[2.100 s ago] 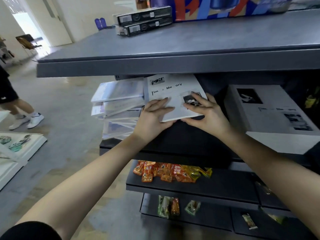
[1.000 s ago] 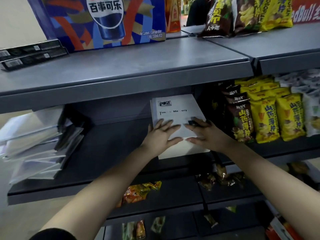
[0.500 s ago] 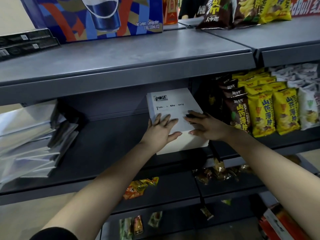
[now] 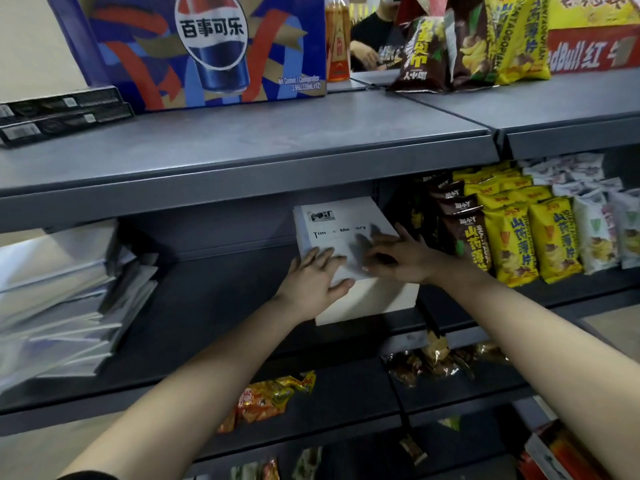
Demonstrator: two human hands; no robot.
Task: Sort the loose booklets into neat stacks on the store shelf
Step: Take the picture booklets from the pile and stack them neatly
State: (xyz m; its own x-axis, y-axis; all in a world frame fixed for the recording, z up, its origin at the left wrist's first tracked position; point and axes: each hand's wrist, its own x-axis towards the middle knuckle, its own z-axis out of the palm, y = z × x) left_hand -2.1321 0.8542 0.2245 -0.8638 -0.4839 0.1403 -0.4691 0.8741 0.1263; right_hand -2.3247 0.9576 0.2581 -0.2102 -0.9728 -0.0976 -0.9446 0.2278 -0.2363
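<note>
Left hand (image 4: 313,278) and right hand (image 4: 398,258) flat on white booklet stack (image 4: 341,220), chip bags (image 4: 550,237) just right, slumped loose booklets (image 4: 62,299) leftward

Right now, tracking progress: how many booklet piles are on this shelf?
2: a messy pile at the left end; a neat stack under the left hand and right hand.

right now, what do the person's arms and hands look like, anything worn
The left hand and right hand are bare, no gloves, rings or watch visible. Both forearms are uncovered; a black sleeve edge shows high on the left arm.
</note>
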